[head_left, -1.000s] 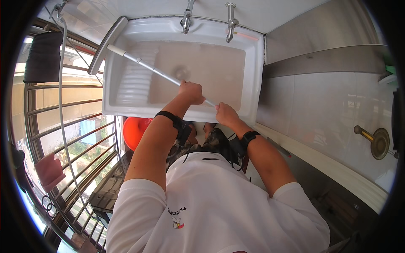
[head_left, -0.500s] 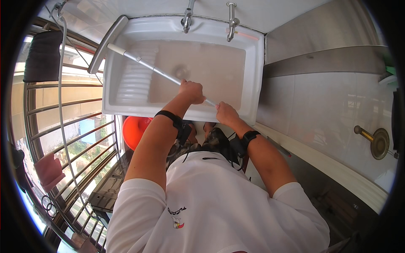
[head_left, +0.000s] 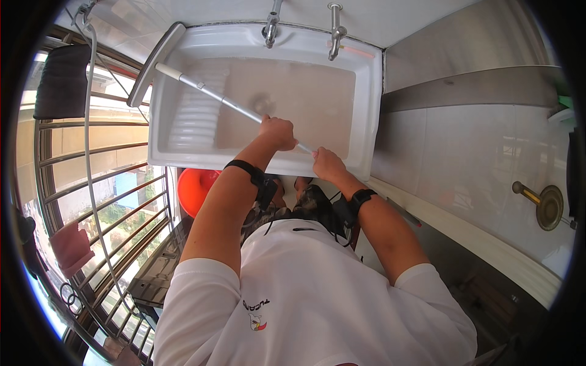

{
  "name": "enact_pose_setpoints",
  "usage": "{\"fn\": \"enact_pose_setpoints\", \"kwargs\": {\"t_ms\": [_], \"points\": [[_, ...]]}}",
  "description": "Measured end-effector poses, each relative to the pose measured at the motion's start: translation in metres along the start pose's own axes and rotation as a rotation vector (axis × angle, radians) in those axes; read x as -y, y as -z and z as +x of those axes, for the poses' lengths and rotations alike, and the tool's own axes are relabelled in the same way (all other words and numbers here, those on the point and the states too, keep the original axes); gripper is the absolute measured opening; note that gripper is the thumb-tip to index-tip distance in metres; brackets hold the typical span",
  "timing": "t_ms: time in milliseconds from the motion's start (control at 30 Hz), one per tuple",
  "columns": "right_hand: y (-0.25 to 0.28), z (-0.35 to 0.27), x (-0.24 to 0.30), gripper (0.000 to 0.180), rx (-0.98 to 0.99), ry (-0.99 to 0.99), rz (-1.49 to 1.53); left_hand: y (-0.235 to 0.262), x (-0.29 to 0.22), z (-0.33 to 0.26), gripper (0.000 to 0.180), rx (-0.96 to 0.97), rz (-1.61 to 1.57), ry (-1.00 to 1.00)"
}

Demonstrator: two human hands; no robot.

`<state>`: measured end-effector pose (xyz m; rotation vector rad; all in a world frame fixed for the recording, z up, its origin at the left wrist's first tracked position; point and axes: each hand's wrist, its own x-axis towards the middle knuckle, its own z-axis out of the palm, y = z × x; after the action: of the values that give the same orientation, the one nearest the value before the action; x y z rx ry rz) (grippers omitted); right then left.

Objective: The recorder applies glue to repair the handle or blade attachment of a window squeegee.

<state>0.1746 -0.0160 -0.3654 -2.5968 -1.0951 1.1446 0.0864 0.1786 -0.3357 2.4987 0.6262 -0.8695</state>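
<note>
My left hand [head_left: 277, 133] is wrapped round the silver pole of what looks like a flat mop [head_left: 229, 102], over the front part of a white sink [head_left: 262, 160]. Closer to the sink's front right, my right hand [head_left: 328, 164] grips the pole's near end. The pole slants up to the left and ends in a white socket. Beside that socket, a long, narrow grey head [head_left: 146, 73] lies across the sink's far left corner. Cloudy, brownish water [head_left: 305, 91] fills the basin, with a round drain faintly visible beneath it.
Two metal taps [head_left: 270, 32] [head_left: 336, 36] stick out above the sink's back edge. A ribbed washboard slope [head_left: 195, 116] forms the basin's left side. Below the front left rim stands a red bucket [head_left: 196, 190]. Window bars [head_left: 104, 158] and a hanging hose line the left; a tiled wall is right.
</note>
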Motion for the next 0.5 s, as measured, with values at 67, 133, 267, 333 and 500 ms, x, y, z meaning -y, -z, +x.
{"fn": "enact_pose_setpoints", "kwargs": {"t_ms": [67, 133, 267, 333, 500], "points": [[0.0, 0.0003, -0.0001, 0.037, 0.007, -0.011, -0.001, -0.0017, 0.0003, 0.0006, 0.035, -0.017, 0.009, 0.001], [-0.0007, 0.0014, -0.0012, 0.037, 0.018, -0.016, 0.006, -0.001, 0.0003, 0.0005, 0.035, -0.025, 0.001, 0.0], [-0.0029, 0.0023, -0.004, 0.037, -0.004, 0.0, 0.011, 0.0033, -0.0005, 0.0002, 0.04, 0.021, -0.009, -0.005], [-0.0033, 0.0022, -0.0039, 0.037, -0.006, 0.001, 0.005, 0.0029, -0.0003, -0.0002, 0.04, 0.019, -0.006, -0.006], [-0.0015, -0.0002, -0.0016, 0.037, -0.004, 0.002, 0.012, 0.0024, -0.0001, -0.0006, 0.041, 0.02, -0.008, -0.003]]}}
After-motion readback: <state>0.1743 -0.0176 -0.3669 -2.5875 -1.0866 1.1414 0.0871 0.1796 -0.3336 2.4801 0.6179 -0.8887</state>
